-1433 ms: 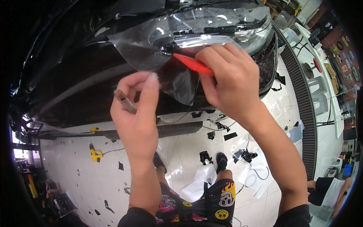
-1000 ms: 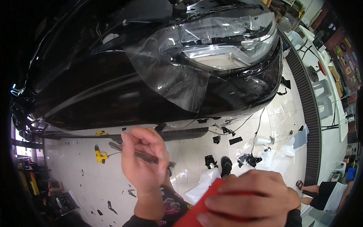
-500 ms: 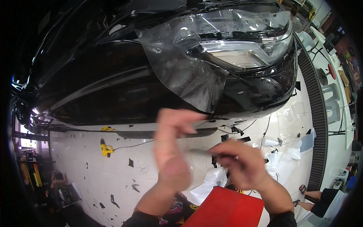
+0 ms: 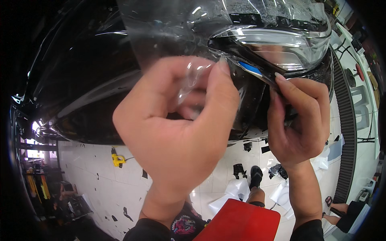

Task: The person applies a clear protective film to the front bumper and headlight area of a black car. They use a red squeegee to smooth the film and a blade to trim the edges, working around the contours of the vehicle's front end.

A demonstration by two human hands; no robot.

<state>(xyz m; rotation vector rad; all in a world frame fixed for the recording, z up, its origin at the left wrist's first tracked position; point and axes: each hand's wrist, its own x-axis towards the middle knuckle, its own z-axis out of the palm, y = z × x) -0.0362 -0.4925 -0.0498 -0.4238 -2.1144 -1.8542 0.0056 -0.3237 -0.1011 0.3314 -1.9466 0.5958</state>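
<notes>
Clear protective film point(image 4: 150, 34) hangs loose over the black car's front corner, beside the headlight point(image 4: 289, 48). My left hand point(image 4: 177, 132) is closed with thumb and fingers on the film's edge, bunching it just below the lamp's inner corner. In my right hand point(image 4: 299, 120) is a slim metal knife point(image 4: 251, 69), pinched between thumb and fingers. Its shiny flat body slants up and left along the lower edge of the headlight, with a blue reflection on it. The knife's tip is hard to make out near the left thumb.
A yellow heat gun point(image 4: 118, 158) lies on the tiled floor among dark scraps. White sheets point(image 4: 231, 193) lie there too. A foot in a black shoe point(image 4: 255, 176) shows below. A red flat object point(image 4: 241, 223) is close to me. A dark floor grate point(image 4: 345, 120) runs along the right.
Both hands have moved up from in front of the bumper to the headlight. My left hand has taken hold of the film, and the knife has come up to the lamp's edge.
</notes>
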